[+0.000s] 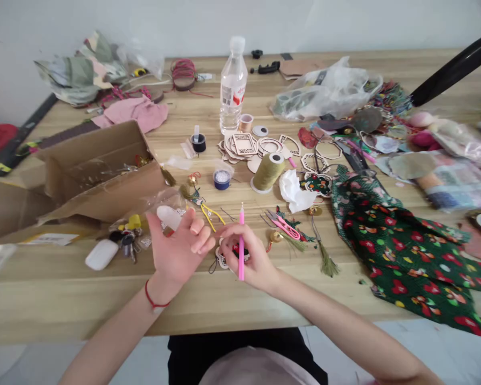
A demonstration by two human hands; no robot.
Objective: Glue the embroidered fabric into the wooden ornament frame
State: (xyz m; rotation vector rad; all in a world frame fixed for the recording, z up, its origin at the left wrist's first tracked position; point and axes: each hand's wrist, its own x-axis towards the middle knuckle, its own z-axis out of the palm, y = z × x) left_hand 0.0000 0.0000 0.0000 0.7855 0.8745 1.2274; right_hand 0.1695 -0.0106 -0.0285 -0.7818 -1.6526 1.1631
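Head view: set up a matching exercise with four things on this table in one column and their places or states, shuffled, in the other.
Things:
1. pink tool
2. water bottle
3. cardboard box
4. floral fabric

Places or states:
a. open, at the left of the table
b. upright, mid-table toward the far edge
c. gripped by the fingers of the right hand
d. spread over the near right edge

Pairs: 1-c, 2-b, 3-a, 4-d.

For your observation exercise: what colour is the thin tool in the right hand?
Pink: the thin tool, clearest in head view.
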